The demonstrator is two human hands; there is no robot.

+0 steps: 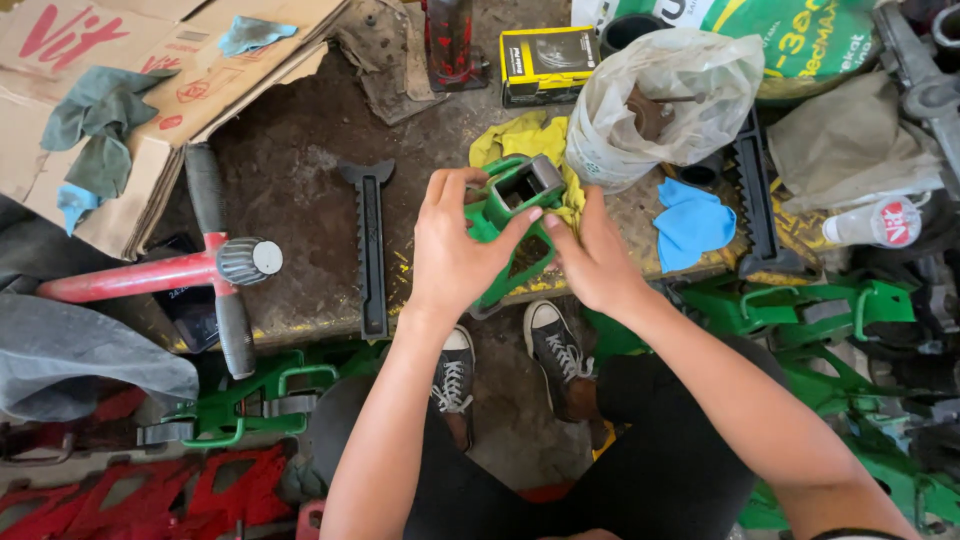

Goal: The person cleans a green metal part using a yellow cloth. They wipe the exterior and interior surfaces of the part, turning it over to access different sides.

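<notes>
Both my hands hold a green metal bracket [512, 193] with a grey square socket at its top, above the edge of a dirty metal plate [300, 180]. My left hand [455, 245] wraps its left side, thumb over the top. My right hand [590, 255] grips its right side, a fingertip pressed near the grey socket. A yellow cloth [520, 138] lies just behind the part.
A black toothed bar [370, 240] lies left of my hands, a second one [755, 195] on the right. A red-handled tool [160, 272], cardboard [120, 90], a plastic bag [660, 100], a blue rag [692, 222], a small box [548, 62] and green frames [790, 305] surround me. My sneakers [552, 340] are below.
</notes>
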